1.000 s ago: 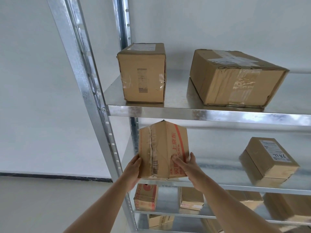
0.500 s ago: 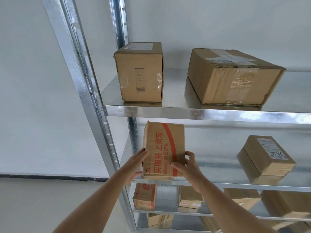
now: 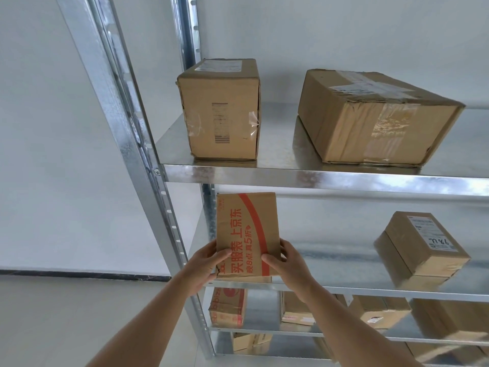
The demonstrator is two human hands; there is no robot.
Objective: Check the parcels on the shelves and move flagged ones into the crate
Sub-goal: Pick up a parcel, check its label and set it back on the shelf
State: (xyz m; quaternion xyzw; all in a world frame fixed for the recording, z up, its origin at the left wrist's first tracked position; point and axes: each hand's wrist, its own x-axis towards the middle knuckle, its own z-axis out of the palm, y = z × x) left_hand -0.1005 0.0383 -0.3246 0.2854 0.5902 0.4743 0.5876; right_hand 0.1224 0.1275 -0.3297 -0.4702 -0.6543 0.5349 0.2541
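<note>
Both hands held the red-printed parcel (image 3: 247, 234) upright at the left end of the second shelf (image 3: 370, 288), its bottom edge at the shelf's front lip. The left hand (image 3: 203, 268) gripped the lower left edge, thumb laid across the printed front and fingers wrapped behind. The right hand (image 3: 291, 266) gripped the lower right edge in the same way, thumb on the front by the red stripe, fingers curled round the side. Most of the parcel stood above both grips, its top just under the top shelf (image 3: 317, 178).

On the top shelf sat a tall box (image 3: 221, 112) and, well apart to the right, a wide taped box (image 3: 375, 117). A tilted labelled box (image 3: 420, 250) lay at the right of the second shelf. More boxes (image 3: 227, 308) filled the lower shelves, partly hidden by the arms.
</note>
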